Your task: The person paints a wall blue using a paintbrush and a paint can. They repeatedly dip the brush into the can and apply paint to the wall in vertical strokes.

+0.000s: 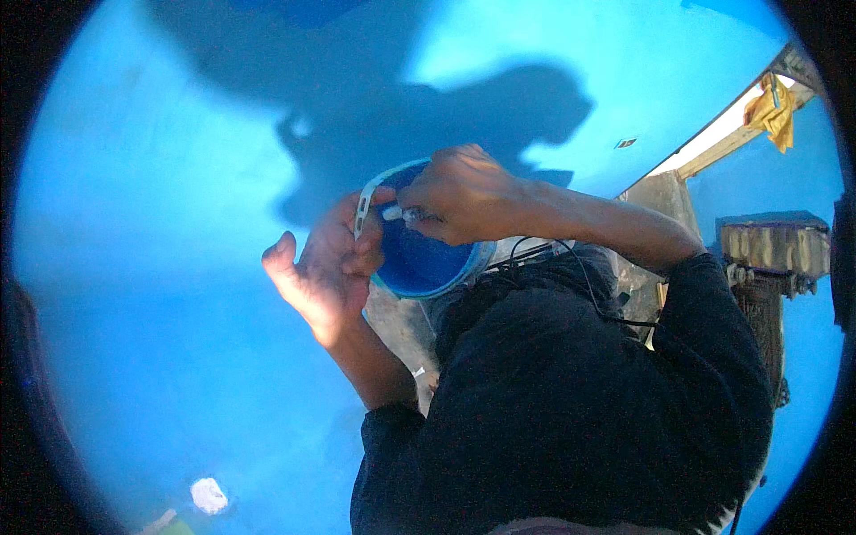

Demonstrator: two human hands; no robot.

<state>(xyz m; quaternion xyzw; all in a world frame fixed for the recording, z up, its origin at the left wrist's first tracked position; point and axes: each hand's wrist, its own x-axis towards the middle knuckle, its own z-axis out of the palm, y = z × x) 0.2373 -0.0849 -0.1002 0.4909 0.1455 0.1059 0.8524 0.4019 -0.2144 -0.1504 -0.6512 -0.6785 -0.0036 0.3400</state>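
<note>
A plastic bucket [428, 267], deep blue inside with a paler rim, is before me at mid-picture. My left hand [338, 261] is at the bucket's left side, its fingers curled over the rim beside a pale slotted strip [363, 207] and its thumb spread away. Above the bucket's mouth, my right hand [461, 197] is closed around a slim object with a pale end [392, 212], perhaps a brush handle. My fingers hide most of it. Whether it reaches into the bucket cannot be told.
A blue wall [167, 234] bears my shadow and a white patch [209, 495] low at left. On the right are a yellow cloth [772, 114] hanging at an opening's ledge and a dark stand with a pale upper part [776, 251]. A black cable [588, 287] runs across my dark clothing.
</note>
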